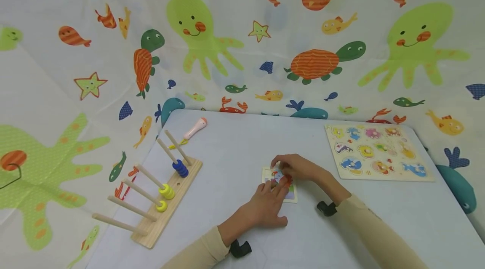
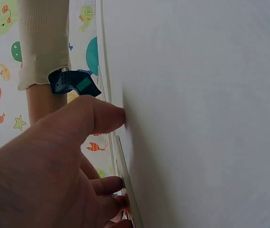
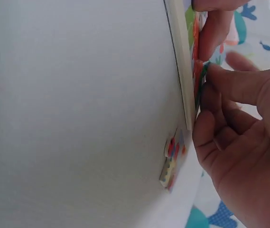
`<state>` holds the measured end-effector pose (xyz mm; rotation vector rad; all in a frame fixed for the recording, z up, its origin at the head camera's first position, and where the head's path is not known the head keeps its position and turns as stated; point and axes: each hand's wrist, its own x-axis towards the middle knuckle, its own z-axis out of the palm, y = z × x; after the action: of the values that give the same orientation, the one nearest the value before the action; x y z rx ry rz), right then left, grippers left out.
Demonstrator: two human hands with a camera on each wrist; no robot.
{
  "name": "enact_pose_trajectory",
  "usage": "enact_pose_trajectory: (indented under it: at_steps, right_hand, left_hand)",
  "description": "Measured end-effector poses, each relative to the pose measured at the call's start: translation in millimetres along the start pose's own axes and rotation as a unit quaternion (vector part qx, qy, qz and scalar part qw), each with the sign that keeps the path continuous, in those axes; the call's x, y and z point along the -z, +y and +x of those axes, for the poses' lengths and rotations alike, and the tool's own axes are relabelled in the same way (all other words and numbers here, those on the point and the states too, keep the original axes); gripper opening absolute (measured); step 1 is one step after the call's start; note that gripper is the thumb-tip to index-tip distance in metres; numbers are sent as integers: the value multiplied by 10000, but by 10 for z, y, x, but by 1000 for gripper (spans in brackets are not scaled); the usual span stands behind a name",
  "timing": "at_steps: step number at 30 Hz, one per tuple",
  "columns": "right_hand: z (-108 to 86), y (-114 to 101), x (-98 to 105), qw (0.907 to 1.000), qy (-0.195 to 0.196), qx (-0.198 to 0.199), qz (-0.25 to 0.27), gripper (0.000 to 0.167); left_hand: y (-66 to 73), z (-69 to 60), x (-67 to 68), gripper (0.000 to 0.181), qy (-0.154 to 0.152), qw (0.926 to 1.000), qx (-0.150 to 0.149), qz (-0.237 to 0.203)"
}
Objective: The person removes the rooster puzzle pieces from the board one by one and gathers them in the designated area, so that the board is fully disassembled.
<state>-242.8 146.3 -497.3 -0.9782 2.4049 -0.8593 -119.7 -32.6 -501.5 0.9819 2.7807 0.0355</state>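
1. White cloth covers the counter [image 1: 231, 147], and on it the small picture puzzle [image 1: 290, 195] lies beneath both hands.
2. Left hand [image 1: 267, 206]: fingers reach forward, fairly straight, their tips resting on the puzzle; the thumb is spread clear of it.
3. Right hand [image 1: 298, 168]: fingers bend over the puzzle's far side, close to a red piece [image 1: 289, 179]. I cannot tell whether they pinch it.
4. Likeliest trouble: a sideways push could skid the puzzle across the cloth if the left hand lifts.
5. Crowded fingertips might also knock a neighbouring piece out, or jam one askew.
6. Knuckles hide most of the puzzle's picture, so how its pieces sit is unclear.
7. Both wrist views catch it nearly edge-on; the head view cuts off both sleeves.
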Motion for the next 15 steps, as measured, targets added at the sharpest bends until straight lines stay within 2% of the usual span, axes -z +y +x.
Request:
enact_pose_trajectory:
  at_steps: [3, 6, 11, 15]
  right_hand:
    - [-10, 54, 4, 9996, 110, -20, 264, 26]
    - [-24, 76, 8, 9995, 133, -81, 287, 17]
    - [-49, 102, 6, 9989, 155, -231, 381, 14]
    - [-57, 98, 14, 9987, 239, -176, 423, 15]
  left_hand:
    - [2, 2, -3, 79, -10, 10000, 1, 40]
    - [0, 3, -11, 81, -34, 10000, 0, 74]
    - [3, -3, -12, 80, 32, 10000, -55, 37]
    - [6, -5, 1, 78, 110, 9999, -51, 120]
